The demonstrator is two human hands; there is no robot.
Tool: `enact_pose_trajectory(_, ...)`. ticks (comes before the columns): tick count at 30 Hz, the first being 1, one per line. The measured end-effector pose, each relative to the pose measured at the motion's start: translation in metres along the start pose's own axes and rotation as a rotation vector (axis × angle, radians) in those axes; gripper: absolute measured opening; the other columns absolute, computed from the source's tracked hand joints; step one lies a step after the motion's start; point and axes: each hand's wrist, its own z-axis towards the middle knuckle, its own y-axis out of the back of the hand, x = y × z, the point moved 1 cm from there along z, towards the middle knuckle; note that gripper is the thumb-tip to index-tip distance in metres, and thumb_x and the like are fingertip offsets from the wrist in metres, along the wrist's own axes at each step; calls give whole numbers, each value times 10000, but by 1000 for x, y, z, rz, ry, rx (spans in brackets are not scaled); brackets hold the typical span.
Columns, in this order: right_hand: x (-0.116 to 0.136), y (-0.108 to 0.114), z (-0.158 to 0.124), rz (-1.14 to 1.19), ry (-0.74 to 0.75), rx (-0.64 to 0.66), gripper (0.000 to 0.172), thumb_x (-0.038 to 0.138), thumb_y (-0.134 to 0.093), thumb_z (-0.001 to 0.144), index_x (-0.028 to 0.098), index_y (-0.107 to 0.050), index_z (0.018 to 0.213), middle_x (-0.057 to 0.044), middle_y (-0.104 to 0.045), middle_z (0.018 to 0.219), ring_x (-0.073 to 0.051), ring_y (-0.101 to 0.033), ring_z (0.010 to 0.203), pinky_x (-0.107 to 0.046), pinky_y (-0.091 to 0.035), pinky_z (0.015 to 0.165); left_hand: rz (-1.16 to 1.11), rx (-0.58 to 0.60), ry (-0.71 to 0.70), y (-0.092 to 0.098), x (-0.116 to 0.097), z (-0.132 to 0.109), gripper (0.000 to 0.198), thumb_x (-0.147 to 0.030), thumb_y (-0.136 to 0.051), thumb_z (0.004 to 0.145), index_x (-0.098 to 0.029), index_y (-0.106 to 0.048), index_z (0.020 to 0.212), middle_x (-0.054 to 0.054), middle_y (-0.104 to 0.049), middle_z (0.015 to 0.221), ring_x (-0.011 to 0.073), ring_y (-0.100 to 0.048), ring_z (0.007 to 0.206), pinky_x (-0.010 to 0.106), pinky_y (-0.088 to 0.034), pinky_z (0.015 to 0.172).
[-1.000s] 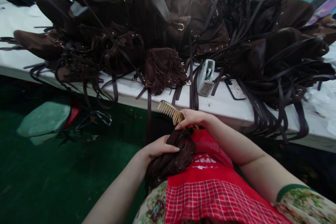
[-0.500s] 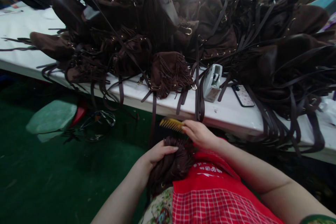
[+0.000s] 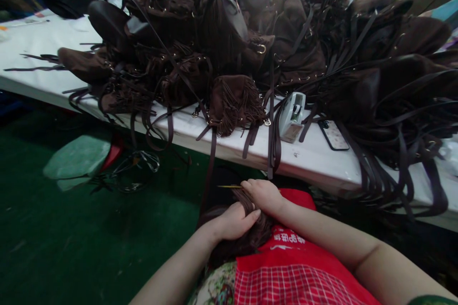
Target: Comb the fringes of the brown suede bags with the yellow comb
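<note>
On my lap lies a dark brown fringed bag [image 3: 259,236], partly covered by my hands. My left hand [image 3: 234,221] is closed around a bunch of its fringe [image 3: 246,200], thumb on top. Just above and right of it, my right hand [image 3: 263,196] grips a yellow comb [image 3: 229,186], now seen edge-on as a thin line pointing left. The comb lies at the upper end of the held fringe; whether its teeth are in the strands I cannot tell. A red apron [image 3: 286,267] is under the bag.
Ahead, a white table [image 3: 322,164] bears a heap of dark brown bags [image 3: 222,24] with straps hanging over its edge. A fringed bag [image 3: 234,102], a tape dispenser [image 3: 292,116] and a phone [image 3: 333,135] lie near the front. A stool with a pale green cover [image 3: 78,157] stands at left.
My right hand has come down closer to my left, and the comb has turned from flat to edge-on. My left hand has shifted right and now grips the fringe bunch. The view has shifted slightly.
</note>
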Motion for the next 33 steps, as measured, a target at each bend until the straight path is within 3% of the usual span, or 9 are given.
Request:
enact_pose_trajectory(13,10,-3,12,3,-4,99,255,313,-338,963,173,-536,1041,-106,-678,905,-227,-665,819,-304,-474,673,207,142,-109,-13,-2,12,258,-328,-470,854,-188,-679,912,105,-693,1009,287,-583,1038,375,-411,951)
enact_pose_trajectory(17,12,-2,29,55,-57,118,359,364,-282,979,146,-561,1037,-134,-679,922,-227,-658,841,-300,-459,699,394,316,-260,-38,-21,17,78,-204,-595,709,-199,-659,665,105,-698,751,286,-632,793,362,-469,781)
enact_pose_trajectory(19,9,2,37,111,-60,73,396,399,-269,980,153,-579,992,-121,-680,916,-216,-649,835,-286,-440,697,440,379,-273,-40,-26,19,60,-182,-608,676,-192,-647,631,100,-697,739,277,-632,725,363,-473,727)
enact_pose_trajectory(21,-2,7,41,204,-63,-20,398,428,-291,974,165,-588,944,-96,-678,882,-194,-633,815,-266,-416,694,309,343,-187,-30,-20,19,118,-213,-562,739,-183,-673,715,88,-712,822,256,-637,748,353,-481,733)
enact_pose_trajectory(24,-26,16,31,397,-101,-112,381,417,-334,965,159,-582,837,-51,-645,734,-149,-587,697,-237,-385,654,-240,188,6,-5,5,9,254,-288,-506,838,-143,-684,948,91,-705,1018,244,-632,933,358,-475,865)
enact_pose_trajectory(27,-39,24,7,608,-136,-170,392,397,-317,969,160,-552,764,0,-570,604,-116,-520,576,-219,-367,598,-771,-54,226,11,33,-4,344,-320,-605,801,-98,-649,1060,111,-694,1067,251,-624,1014,375,-452,948)
enact_pose_trajectory(29,-35,29,-12,667,-111,-222,390,404,-302,972,163,-551,793,4,-567,628,-112,-514,578,-216,-362,584,-952,-200,339,13,43,-11,343,-292,-671,739,-95,-661,1019,111,-716,989,251,-652,954,378,-465,942)
enact_pose_trajectory(31,-21,32,-29,607,-45,-212,374,409,-307,970,168,-562,840,-10,-597,694,-121,-534,626,-221,-360,592,-1048,-214,365,12,44,-14,340,-268,-701,692,-95,-673,983,114,-724,939,259,-666,915,388,-472,937)
enact_pose_trajectory(33,-6,32,-41,445,32,-146,348,399,-322,967,173,-577,894,-35,-634,776,-139,-563,690,-233,-365,620,-1065,-112,317,12,39,-16,389,-259,-725,666,-98,-670,1016,118,-718,979,272,-657,951,404,-456,962)
